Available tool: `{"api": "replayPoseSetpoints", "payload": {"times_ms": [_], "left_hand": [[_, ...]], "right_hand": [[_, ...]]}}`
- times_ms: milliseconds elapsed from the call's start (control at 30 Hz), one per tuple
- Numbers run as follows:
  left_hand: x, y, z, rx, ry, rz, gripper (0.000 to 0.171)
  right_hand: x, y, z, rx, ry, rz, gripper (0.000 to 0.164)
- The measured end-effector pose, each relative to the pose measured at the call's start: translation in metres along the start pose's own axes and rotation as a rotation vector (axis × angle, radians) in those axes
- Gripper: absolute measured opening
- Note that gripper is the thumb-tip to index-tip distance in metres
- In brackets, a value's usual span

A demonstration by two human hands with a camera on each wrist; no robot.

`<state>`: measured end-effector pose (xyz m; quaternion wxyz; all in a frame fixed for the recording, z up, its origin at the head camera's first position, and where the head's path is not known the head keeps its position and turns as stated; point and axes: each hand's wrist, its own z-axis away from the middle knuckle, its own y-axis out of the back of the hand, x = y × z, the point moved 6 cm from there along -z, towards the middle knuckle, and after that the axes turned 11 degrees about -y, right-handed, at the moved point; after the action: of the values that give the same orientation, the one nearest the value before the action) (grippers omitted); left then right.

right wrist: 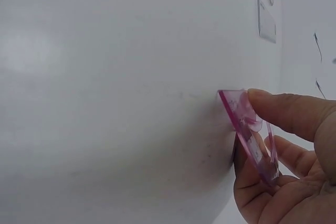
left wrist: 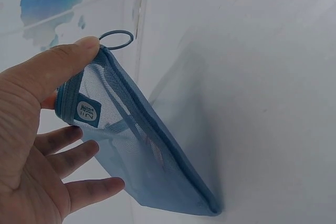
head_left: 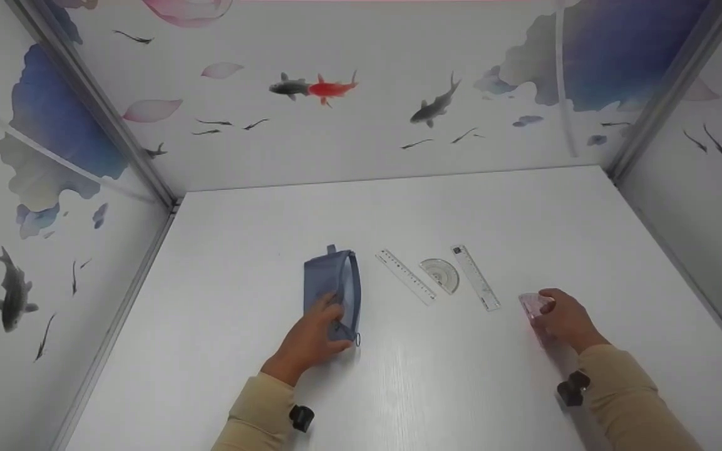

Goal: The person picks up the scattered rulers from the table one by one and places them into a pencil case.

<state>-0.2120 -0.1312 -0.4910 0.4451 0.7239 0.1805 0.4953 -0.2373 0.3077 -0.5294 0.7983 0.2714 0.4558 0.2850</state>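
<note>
Left hand [head_left: 310,344] pinches the gaping blue pouch [head_left: 322,275]; right hand [head_left: 567,321] pinches a pink plastic piece [head_left: 531,305].
The step in hand looks like handling the pink plastic piece with the pouch held partly open. The left thumb presses the zip end, 3 fingers spread below; the mouth faces the right hand, well apart. The pink plastic piece tilts between right thumb and fingers; whether it touches the table [head_left: 423,369], I can't tell. Between the hands, slightly beyond, lie 2 clear rulers [head_left: 406,275] and 1 clear protractor [head_left: 440,275]. Any next move seems to call for a steady rim and a secure thin-edge grip.
</note>
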Motion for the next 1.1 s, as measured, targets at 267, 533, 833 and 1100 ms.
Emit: {"api": "replayPoseSetpoints", "payload": {"times_ms": [267,533,833,1100], "left_hand": [[0.002,0.002,0.000,0.012,-0.031,0.003,0.039],[0.002,0.002,0.001,0.011,-0.024,0.002,0.039],[0.002,0.001,0.002,0.012,-0.034,0.000,0.040],[0.003,0.000,0.002,0.011,-0.029,-0.006,0.041]], "right_hand": [[0.003,0.002,-0.001,-0.005,-0.024,-0.057,0.064],[0.005,0.004,-0.003,0.000,-0.019,-0.125,0.065],[-0.006,-0.001,-0.002,-0.033,-0.015,-0.219,0.070],[-0.021,-0.008,-0.003,-0.015,0.020,-0.199,0.070]]}}
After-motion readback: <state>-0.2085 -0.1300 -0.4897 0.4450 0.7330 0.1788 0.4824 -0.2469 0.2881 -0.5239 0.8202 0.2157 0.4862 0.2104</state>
